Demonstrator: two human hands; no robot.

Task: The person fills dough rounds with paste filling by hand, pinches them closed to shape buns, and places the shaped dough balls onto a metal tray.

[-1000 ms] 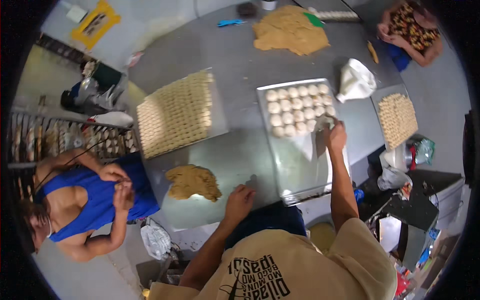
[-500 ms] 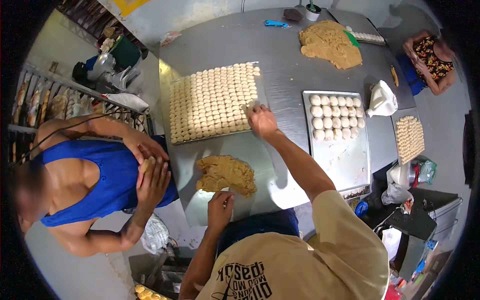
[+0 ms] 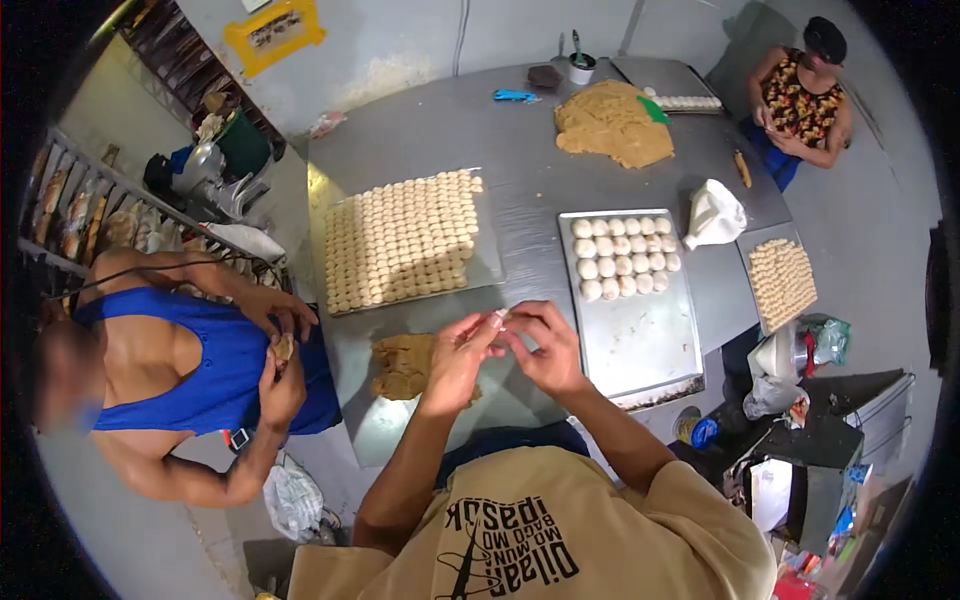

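My left hand (image 3: 462, 355) and my right hand (image 3: 540, 350) meet above the steel table, fingers pinched round a small pale dough piece (image 3: 501, 318). A tan dough lump (image 3: 400, 365) lies partly hidden beneath my left hand. Beyond my hands, at the left, is a sheet (image 3: 397, 240) of many small dough pieces in rows. To the right, a metal tray (image 3: 640, 350) bears several larger whitish balls (image 3: 620, 265) across its far half.
A co-worker in blue (image 3: 160, 360) stands left, shaping something. Another person (image 3: 800, 110) stands far right. A big dough mass (image 3: 610, 125), white piping bag (image 3: 715, 210), smaller tray (image 3: 780, 280) and blue tool (image 3: 514, 95) sit on the table. A rack (image 3: 60, 200) stands left.
My right hand went from the right tray to the left sheet, then came back to the centre. My left hand rose to meet it, and a pale piece now shows between them.
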